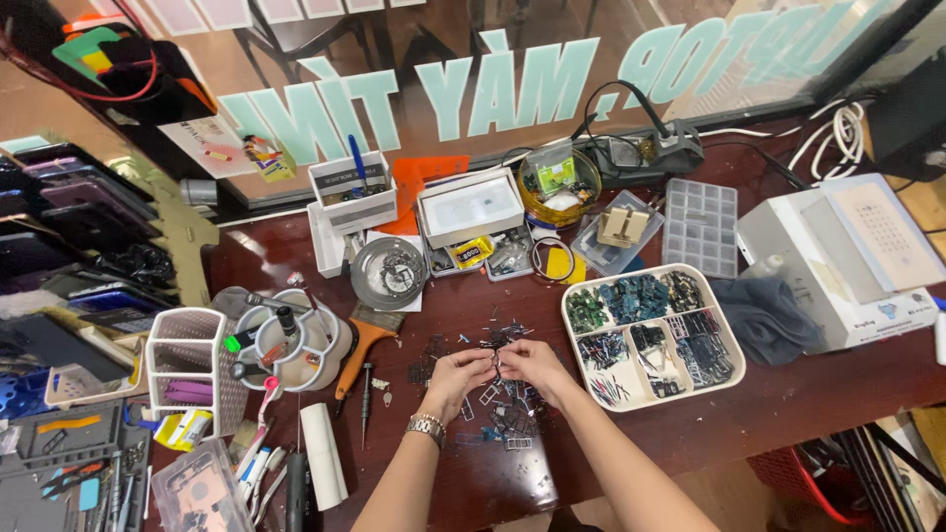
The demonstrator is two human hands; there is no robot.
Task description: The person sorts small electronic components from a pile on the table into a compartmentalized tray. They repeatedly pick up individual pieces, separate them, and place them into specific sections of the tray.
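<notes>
Pinching a tiny dark metal part (500, 366) between the fingertips of both hands, I hold it just above the dark red wooden tabletop (788, 394). My left hand (458, 377), with a silver metal wristwatch (427, 428) on its wrist, has thumb and forefinger drawn together at the part; my right hand (533, 363) meets it from the other side, fingers also closed in. The part is too small for me to tell which hand truly clamps it, or its exact shape.

Under and around my hands lies a loose scatter of small dark metal pieces (498, 414), spread across the table between me and the far clutter. Just to the right of my right hand sits a cream plastic sorting tray (731, 340) with rounded corners, its compartments filled with green, blue and black small components. Beside that tray lies a crumpled dark grey cloth (769, 315), and beyond it a white boxy machine (847, 261).

To the left of my left hand, well apart, stands a round white tool holder (291, 345) with pens and tools upright in it, and an orange-handled scraper (360, 350) lies next to it. A round metal dish (387, 271) sits further back.
</notes>
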